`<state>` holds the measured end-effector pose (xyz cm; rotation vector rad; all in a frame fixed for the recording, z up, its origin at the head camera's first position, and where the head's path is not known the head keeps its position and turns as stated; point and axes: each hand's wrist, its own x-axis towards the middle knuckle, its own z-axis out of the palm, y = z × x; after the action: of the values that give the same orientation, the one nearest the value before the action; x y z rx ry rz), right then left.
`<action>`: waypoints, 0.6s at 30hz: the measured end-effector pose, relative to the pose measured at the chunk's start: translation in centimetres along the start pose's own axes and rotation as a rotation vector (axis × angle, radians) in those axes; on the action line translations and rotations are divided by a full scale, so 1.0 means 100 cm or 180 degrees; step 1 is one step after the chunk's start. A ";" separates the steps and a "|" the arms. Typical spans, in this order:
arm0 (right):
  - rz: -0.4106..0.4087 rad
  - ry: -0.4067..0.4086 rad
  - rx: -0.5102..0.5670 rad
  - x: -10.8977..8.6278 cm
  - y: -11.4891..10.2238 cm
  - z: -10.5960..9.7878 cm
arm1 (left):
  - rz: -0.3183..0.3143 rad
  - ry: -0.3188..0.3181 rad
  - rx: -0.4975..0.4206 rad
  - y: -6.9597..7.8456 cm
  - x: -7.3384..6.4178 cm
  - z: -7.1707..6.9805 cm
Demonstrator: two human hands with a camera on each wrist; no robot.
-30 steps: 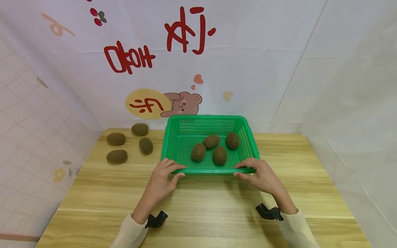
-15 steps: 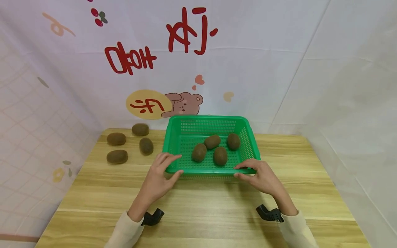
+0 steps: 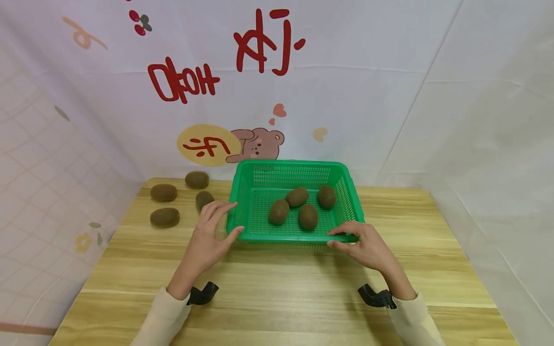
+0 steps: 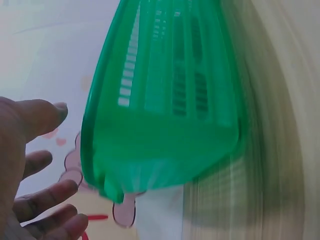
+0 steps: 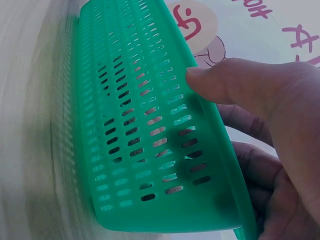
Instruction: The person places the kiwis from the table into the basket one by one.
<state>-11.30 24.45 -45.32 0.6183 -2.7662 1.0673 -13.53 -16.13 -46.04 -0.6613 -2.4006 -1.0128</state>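
Note:
A green plastic basket (image 3: 281, 238) with perforated walls stands on the table, several brown kiwis (image 3: 308, 217) lying on its floor. My right hand (image 3: 363, 246) pinches the front rim near its right corner. In the right wrist view the thumb of this hand (image 5: 280, 120) presses the rim from outside, its other fingers on the inner side and partly hidden. My left hand (image 3: 207, 238) is off the basket, just left of its front left corner, fingers spread and holding nothing. A gap shows between the left hand (image 4: 37, 180) and the basket (image 4: 165, 145) in the left wrist view.
Several more kiwis (image 3: 164, 217) lie on the wooden table (image 3: 285, 298) left of the basket. The left hand partly covers the nearest kiwi (image 3: 203, 199). A white printed cloth (image 3: 346, 96) hangs behind the table, close to the basket's back rim.
My left hand has let go of the basket's front rim, opened, and moved left toward the loose kiwis. The right hand keeps its hold on the rim; the basket has hardly moved.

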 end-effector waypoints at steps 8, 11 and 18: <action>-0.0016 -0.0009 0.0021 -0.001 0.000 0.001 | -0.0221 0.0165 0.0206 -0.026 0.003 -0.020; -0.0039 -0.0004 0.0021 0.000 0.000 0.001 | -0.0202 0.0304 0.0264 -0.039 0.004 -0.028; -0.0046 0.0006 0.0031 0.000 0.001 0.001 | -0.0286 0.0633 0.0333 -0.067 0.001 -0.042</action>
<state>-11.29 24.46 -45.47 0.6370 -2.7523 1.0783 -16.65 -23.37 -46.92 -0.3994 -2.3068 -0.9340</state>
